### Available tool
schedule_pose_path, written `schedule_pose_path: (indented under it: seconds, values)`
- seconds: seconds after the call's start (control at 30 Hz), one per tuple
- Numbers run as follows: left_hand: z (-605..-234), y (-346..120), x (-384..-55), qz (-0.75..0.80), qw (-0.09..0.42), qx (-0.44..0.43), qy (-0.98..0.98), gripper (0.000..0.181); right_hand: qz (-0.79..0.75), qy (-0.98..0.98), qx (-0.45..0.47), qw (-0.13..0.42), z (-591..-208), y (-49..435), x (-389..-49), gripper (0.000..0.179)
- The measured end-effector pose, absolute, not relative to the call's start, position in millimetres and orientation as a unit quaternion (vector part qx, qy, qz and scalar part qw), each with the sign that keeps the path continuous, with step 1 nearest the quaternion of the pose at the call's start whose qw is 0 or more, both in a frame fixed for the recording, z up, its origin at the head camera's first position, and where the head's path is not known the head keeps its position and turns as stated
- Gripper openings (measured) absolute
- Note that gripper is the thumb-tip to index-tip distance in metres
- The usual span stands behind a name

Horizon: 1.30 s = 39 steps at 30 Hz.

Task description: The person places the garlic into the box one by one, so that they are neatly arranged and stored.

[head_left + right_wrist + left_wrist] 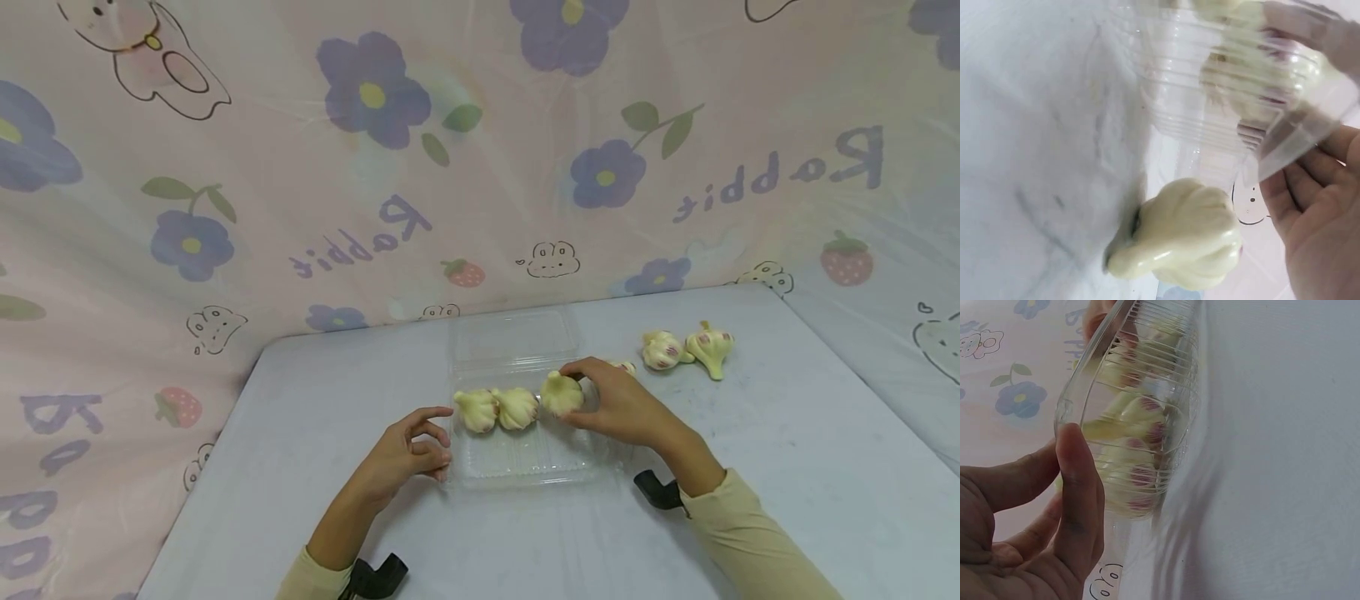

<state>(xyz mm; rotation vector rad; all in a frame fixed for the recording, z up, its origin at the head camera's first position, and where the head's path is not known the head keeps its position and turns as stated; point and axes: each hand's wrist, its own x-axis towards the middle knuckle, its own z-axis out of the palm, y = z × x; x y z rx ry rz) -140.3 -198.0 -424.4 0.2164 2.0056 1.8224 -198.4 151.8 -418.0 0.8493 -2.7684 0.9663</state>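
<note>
My right hand [618, 404] grips a garlic bulb [562, 394] between thumb and fingers, over the right part of a clear plastic box [517, 471]. Its stem end faces up. Two more bulbs sit side by side in the box, one at the left [477, 411] and one near the middle [517, 408]. My left hand [405, 454] is at the box's left edge, fingers and thumb apart. The left wrist view has its fingertips against the rim [1066, 409]. Through the ribbed wall in the right wrist view, the gripped bulb [1291, 75] shows blurred.
The box's lid [513, 337] lies folded back behind it. Just right of the box, a bulb [1185, 231] rests on the table, mostly hidden by my right hand in the head view. Farther right lie two bulbs [663, 350]. A printed cloth [487, 183] hangs behind the table.
</note>
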Motion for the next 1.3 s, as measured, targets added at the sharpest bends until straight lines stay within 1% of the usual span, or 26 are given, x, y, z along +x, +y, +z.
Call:
schedule_pose_path:
  seconds: [0.4,0.87,1.3]
  values:
    - [-423.9,-197.2,-139.8,0.655,0.211,0.079,0.721,0.065,0.267,-0.914,0.300,0.066,-423.5,146.8,-200.9,0.055]
    - [-424.2,-197.0,-139.9,0.655,0.209,0.076,0.722,0.066,0.189,-0.937,0.283,0.079,-424.9,139.0,-198.1,0.056]
    - [-423.1,-196.0,-139.5,0.654,0.207,0.075,0.723,0.066,0.190,-0.937,0.280,0.088,-425.7,139.2,-194.7,0.059]
